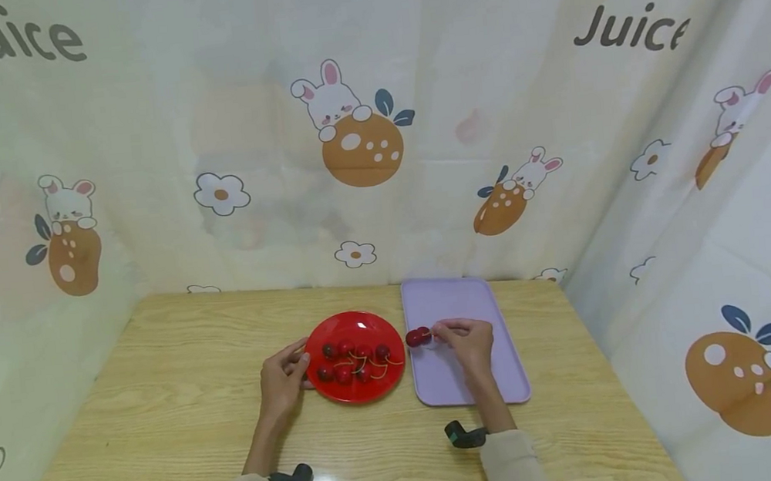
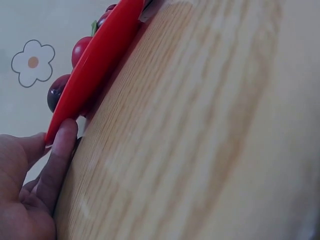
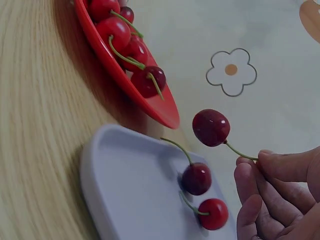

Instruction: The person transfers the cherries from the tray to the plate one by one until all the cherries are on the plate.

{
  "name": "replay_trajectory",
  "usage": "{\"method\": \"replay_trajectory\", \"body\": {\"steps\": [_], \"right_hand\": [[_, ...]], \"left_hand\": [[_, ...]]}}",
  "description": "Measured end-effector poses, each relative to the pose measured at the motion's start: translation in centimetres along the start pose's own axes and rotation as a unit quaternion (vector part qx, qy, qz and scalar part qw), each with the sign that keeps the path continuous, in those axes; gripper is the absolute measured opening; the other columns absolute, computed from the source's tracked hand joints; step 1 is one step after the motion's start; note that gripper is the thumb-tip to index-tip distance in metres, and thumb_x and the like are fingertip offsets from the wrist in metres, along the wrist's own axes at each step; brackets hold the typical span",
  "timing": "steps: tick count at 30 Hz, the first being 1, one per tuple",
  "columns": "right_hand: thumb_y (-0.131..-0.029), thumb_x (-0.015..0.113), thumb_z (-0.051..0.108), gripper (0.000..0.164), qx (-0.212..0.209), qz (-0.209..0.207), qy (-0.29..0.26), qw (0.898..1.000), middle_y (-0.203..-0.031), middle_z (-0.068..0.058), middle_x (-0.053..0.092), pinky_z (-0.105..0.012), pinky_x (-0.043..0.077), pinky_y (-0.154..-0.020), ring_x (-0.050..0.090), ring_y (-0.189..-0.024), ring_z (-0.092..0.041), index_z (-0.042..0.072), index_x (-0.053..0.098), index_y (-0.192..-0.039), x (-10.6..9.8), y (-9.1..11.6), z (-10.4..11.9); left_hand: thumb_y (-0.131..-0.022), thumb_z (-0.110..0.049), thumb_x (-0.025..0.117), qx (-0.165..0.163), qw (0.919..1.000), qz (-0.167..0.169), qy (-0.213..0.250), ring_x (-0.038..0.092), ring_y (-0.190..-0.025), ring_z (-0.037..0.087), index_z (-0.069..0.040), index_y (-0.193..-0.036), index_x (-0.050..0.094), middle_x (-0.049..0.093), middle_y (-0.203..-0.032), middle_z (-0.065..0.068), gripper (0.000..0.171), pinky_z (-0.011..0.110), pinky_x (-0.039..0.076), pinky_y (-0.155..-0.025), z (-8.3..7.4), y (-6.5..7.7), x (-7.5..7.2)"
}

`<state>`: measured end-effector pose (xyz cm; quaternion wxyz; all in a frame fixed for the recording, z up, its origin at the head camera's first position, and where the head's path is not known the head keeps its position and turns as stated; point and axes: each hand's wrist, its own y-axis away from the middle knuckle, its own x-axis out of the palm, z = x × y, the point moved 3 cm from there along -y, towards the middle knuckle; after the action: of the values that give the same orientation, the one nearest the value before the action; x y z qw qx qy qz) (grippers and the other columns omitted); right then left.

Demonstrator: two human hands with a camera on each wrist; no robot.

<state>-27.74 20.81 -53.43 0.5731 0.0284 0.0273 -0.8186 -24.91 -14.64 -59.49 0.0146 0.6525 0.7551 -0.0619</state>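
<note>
I see a person at work at a wood-grained counter point(image 1: 183, 384), with a round red plate point(image 1: 338, 327) set on it. On the plate's left rim rests the left hand point(image 1: 280, 378), its fingers clamped on the edge, thumb on top and the others reaching under the rim. A cluster of cherries point(image 1: 344, 374) sits on the plate, a mix of bright and very dark reds, green stems trailing over one another.

To the right of the plate, just beside it, lies a pale lilac tray point(image 1: 444, 386). The right hand point(image 1: 472, 340) is above that tray, right of the plate, with thumb and finger pinched together on the stem of a single dark cherry point(image 3: 211, 127). The fruit points back toward the plate, its stem stretched between it and the fingertips. Two loose cherries point(image 3: 197, 178) rest in the tray, right of the plate, one darker than the other, both with stems on.

On the person's side of the plate, I notice beige sleeves point(image 1: 515, 464) and a black wrist device point(image 1: 293, 479) on each arm. Behind the plate hangs a cream curtain point(image 1: 206, 118) printed with rabbits, fruit, flowers and the word "Juice".
</note>
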Motion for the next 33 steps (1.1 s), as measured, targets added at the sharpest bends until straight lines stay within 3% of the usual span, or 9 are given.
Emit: {"method": "replay_trajectory", "body": {"steps": [7, 14, 28, 33], "right_hand": [[-0.092, 0.083, -0.005, 0.022, 0.006, 0.010, -0.030, 0.999, -0.094, -0.028, 0.081, -0.029, 0.072, -0.072, 0.081, -0.068, -0.017, -0.019, 0.077, -0.108, 1.0, 0.5, -0.1], [-0.094, 0.080, -0.008, 0.020, 0.001, 0.022, -0.056, 0.998, -0.095, -0.032, 0.080, -0.038, 0.073, -0.075, 0.081, -0.068, -0.016, -0.021, 0.075, -0.109, 2.1, 0.7, 0.0], [-0.093, 0.077, -0.012, 0.019, 0.005, 0.017, -0.080, 0.997, -0.091, -0.031, 0.080, -0.023, 0.069, -0.065, 0.079, -0.065, -0.013, -0.024, 0.074, -0.107, 4.6, 1.3, 0.1], [-0.092, 0.078, -0.012, 0.020, 0.016, 0.006, -0.092, 0.996, -0.092, -0.032, 0.080, -0.023, 0.069, -0.063, 0.077, -0.063, -0.011, -0.024, 0.074, -0.107, 5.4, 1.4, 0.0]], "left_hand": [[-0.106, 0.002, 0.066, 0.007, 1.0000, 0.000, 0.002, 0.077, -0.075, 0.010, 0.001, -0.144, 0.068, 0.074, -0.121, 0.033, 0.038, 0.029, 0.070, -0.060, -0.2, 0.0, -0.1], [-0.106, 0.004, 0.065, 0.022, 0.9997, 0.000, 0.011, 0.076, -0.075, 0.009, 0.004, -0.143, 0.068, 0.073, -0.119, 0.035, 0.037, 0.030, 0.070, -0.059, -0.1, -0.2, 0.1], [-0.106, 0.003, 0.065, 0.023, 0.9997, -0.004, 0.009, 0.075, -0.074, 0.009, 0.005, -0.142, 0.068, 0.073, -0.116, 0.034, 0.036, 0.030, 0.070, -0.059, -0.1, 0.1, 0.1], [-0.106, 0.002, 0.065, 0.014, 0.9998, -0.006, 0.009, 0.075, -0.073, 0.009, 0.003, -0.142, 0.069, 0.072, -0.116, 0.033, 0.036, 0.028, 0.069, -0.059, 0.1, 0.0, -0.1]]}}
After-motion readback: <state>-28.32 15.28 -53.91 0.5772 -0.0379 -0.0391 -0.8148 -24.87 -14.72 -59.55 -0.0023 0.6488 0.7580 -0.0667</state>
